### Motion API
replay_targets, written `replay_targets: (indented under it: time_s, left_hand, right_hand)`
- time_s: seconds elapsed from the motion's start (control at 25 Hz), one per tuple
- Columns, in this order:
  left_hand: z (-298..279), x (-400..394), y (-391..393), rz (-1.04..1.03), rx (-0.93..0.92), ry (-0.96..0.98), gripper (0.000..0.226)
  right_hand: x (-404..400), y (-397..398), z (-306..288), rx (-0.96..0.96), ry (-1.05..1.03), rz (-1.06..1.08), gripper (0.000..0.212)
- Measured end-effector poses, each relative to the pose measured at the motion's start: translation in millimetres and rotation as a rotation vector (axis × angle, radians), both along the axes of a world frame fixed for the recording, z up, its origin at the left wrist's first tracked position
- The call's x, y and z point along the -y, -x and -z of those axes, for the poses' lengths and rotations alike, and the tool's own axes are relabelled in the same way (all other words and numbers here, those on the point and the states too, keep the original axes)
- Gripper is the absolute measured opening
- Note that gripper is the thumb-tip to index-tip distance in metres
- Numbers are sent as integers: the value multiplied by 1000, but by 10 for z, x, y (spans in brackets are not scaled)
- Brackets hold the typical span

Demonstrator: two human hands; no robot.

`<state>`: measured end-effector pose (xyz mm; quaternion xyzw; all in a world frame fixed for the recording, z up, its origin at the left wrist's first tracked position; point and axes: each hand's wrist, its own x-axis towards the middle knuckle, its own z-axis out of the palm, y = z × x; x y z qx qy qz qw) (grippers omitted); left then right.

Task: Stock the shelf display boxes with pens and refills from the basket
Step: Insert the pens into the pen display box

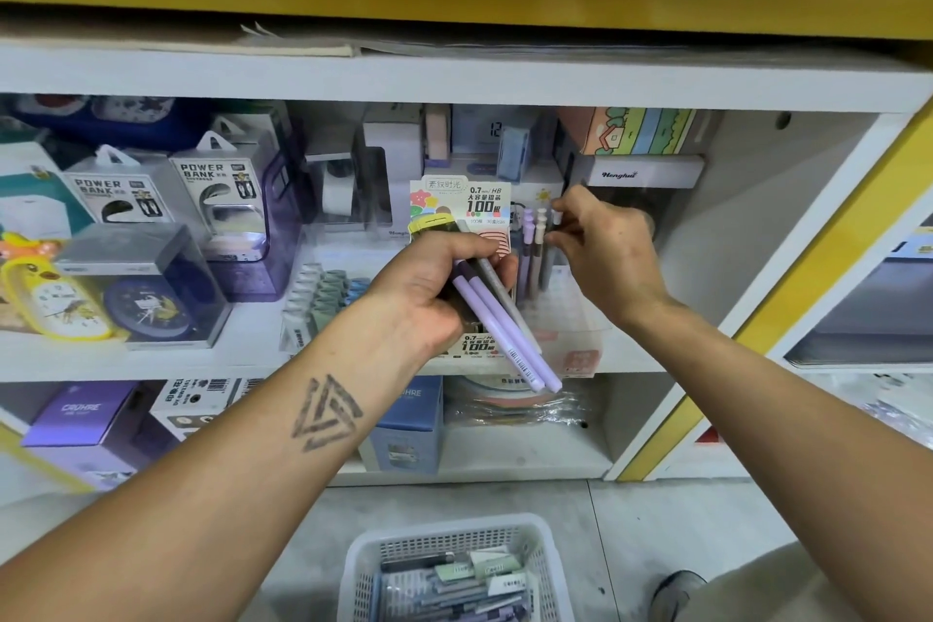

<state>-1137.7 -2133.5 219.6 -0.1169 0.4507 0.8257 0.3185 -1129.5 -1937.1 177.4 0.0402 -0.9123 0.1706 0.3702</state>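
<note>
The left hand (429,288), just left of centre, clenches a bundle of slim lilac and grey plastic pens (505,323), their lower ends slanting out of the fist toward 5 o'clock. The right hand (601,248), at about 2 o'clock from the left one, pinches a thin pen at its top between thumb and fingertips (which pen exactly is hard to tell through the blur), over the upright lilac and grey pens (534,242) standing in the clear plastic display box (570,318) on the white shelf (151,359). Behind the left fist, toward 12 o'clock, stands a colourful printed card for 0.7 HB pencil leads (467,202). At 6 o'clock, on the grey floor, sits the white perforated plastic basket (444,540), holding packets of pens and refills (454,586).
</note>
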Motion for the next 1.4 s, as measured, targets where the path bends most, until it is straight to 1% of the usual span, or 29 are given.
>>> replay_targets:
  time_s: [0.12,0.24,0.28,0.32,0.36,0.4,0.44,0.48,0.52,0.56,0.6,0.64,0.72,0.76,0.8,0.96,1.0,1.08,1.16,1.2,1.32,1.4]
  left_hand:
    - [-6,20,3,8,-2,6,11]
    - [-7,33,14,-1,-2,-2,12]
    - [-8,31,16,-2,-6,-1,12]
    - [-13,29,14,-5,-13,1,12]
    - [-22,30,8,-7,-19,4,11]
    - [-30,36,1,-8,-29,10,10]
    - [-30,43,-7,-4,-45,17,10]
    - [-29,48,-14,5,-63,24,12]
    - [-28,52,-24,13,-75,36,17]
    - [-25,51,-35,14,-79,49,24]
    - [-20,52,-46,12,-79,61,27]
    - [-19,58,-55,16,-79,65,26]
    - [-25,87,-65,31,-71,42,11]
    - [-31,107,-62,36,-63,21,5]
    - [-35,127,-53,34,-60,7,3]
    - [-77,169,-39,31,-68,-5,7]
    - [-85,170,-38,33,-63,-18,7]
    - [-91,167,-24,6,-62,-28,4]
    - [-82,159,-9,-16,-68,-19,6]
    - [-80,152,-12,-11,-64,-12,5]
    - [-81,116,-41,18,-40,25,7]
    - [-78,77,-47,2,-32,41,11]
  right_hand:
    - [-26,-11,8,84,-20,12,6]
    - [-25,-38,-60,126,-79,85,19]
    - [13,-62,-101,128,-60,99,20]
    - [55,-82,-147,146,39,79,18]
    - [106,-120,-209,215,242,6,12]
    - [166,-170,-271,345,504,-126,9]
    - [236,-239,-332,484,727,-263,19]
    - [285,-297,-354,602,842,-375,29]
    - [329,-352,-356,680,873,-438,35]
    - [386,-398,-358,711,884,-468,37]
    - [430,-428,-353,712,892,-484,35]
    - [468,-442,-350,699,916,-487,33]
    - [490,-465,-381,679,954,-509,32]
    - [478,-475,-403,680,959,-531,37]
    - [458,-487,-429,689,962,-548,46]
    - [376,-527,-490,738,941,-591,86]
    - [356,-527,-495,737,917,-585,92]
    - [288,-509,-516,722,880,-542,97]
    - [176,-476,-547,666,854,-459,95]
    - [116,-455,-561,610,839,-393,88]
    - [-71,-351,-540,370,752,-124,60]
    - [-155,-267,-475,235,611,21,47]
